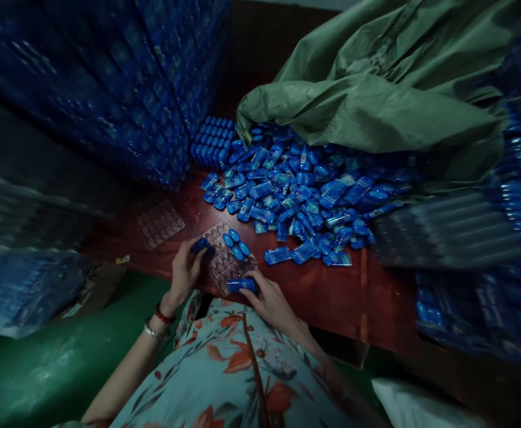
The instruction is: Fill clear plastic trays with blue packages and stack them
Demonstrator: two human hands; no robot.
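My left hand (187, 265) grips a small dark blue container (201, 245) over the left side of a clear plastic tray (220, 270) with many round-ended pockets. Closer to the table's front edge, my right hand (269, 297) has its thumb and fingers closed on a blue container (240, 285) lying on its side. Several blue containers (236, 245) stand grouped in the tray's far right pockets, between the hands. A large heap of loose blue containers (296, 190) spreads out beyond the tray.
Another clear tray (160, 223) lies left on the red table (313, 291). A filled block of blue containers (213, 142) stands behind, beside tall wrapped stacks (86, 89). A green sack (376, 107) drapes over the heap. Stacked grey trays (451, 229) are at right.
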